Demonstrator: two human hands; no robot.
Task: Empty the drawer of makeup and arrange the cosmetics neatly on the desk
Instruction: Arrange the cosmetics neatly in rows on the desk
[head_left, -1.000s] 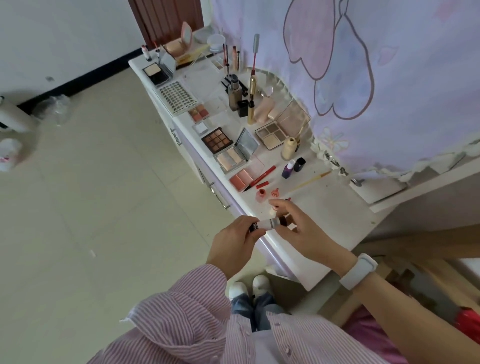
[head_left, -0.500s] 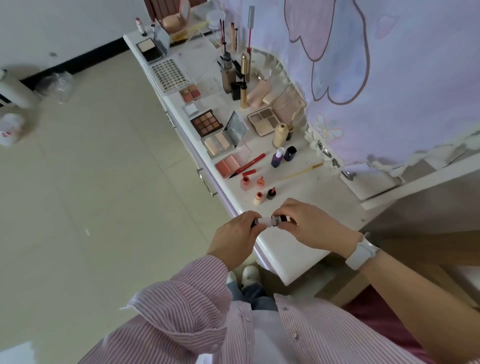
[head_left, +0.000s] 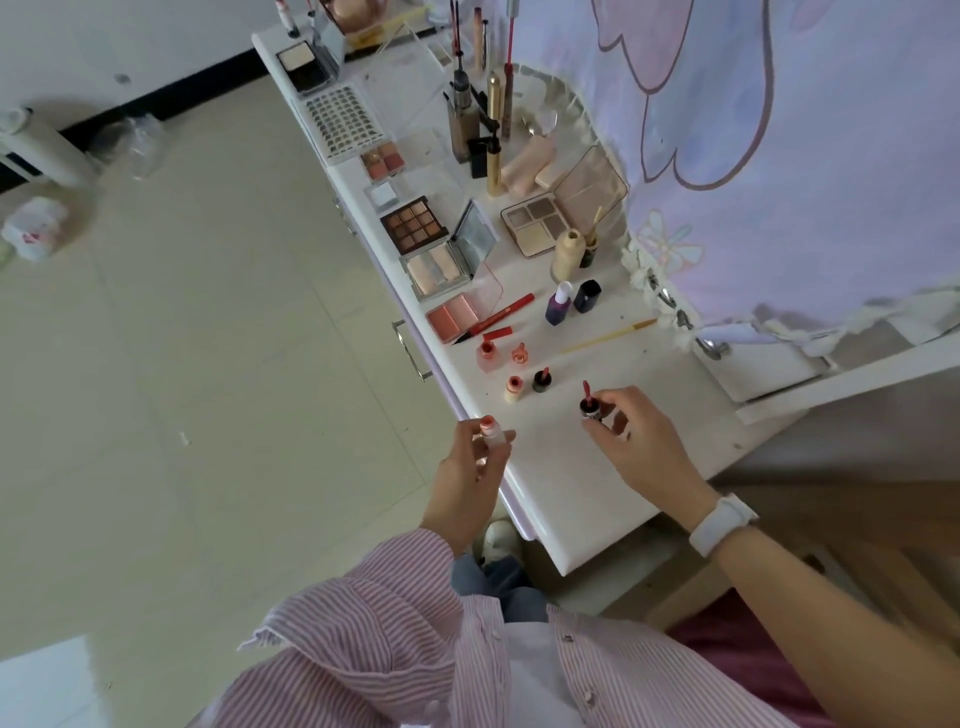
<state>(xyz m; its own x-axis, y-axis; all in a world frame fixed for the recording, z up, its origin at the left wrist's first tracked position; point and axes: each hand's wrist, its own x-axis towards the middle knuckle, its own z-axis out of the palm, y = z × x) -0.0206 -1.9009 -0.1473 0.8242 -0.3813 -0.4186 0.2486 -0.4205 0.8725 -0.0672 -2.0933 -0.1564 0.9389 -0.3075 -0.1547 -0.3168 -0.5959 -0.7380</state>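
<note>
- Head view, nearest first: left hand (head_left: 470, 462) grips a small lip gloss tube (head_left: 492, 433) upright over the front edge of the desk (head_left: 582, 499); pale body, coral open neck.
- Right hand (head_left: 631, 439) pinches the tube's dark cap (head_left: 590, 409), its red wand pointing up, just above the desk.
- Both parts look light, rigid and smooth, likely slippery; hold the tube round its middle, the cap by its sides, wand kept off surfaces.
- Beyond, four small bottles (head_left: 525, 371) stand in a cluster.
- Farther back lie open palettes (head_left: 415, 223) and upright tubes; labels are too blurred to read.
</note>
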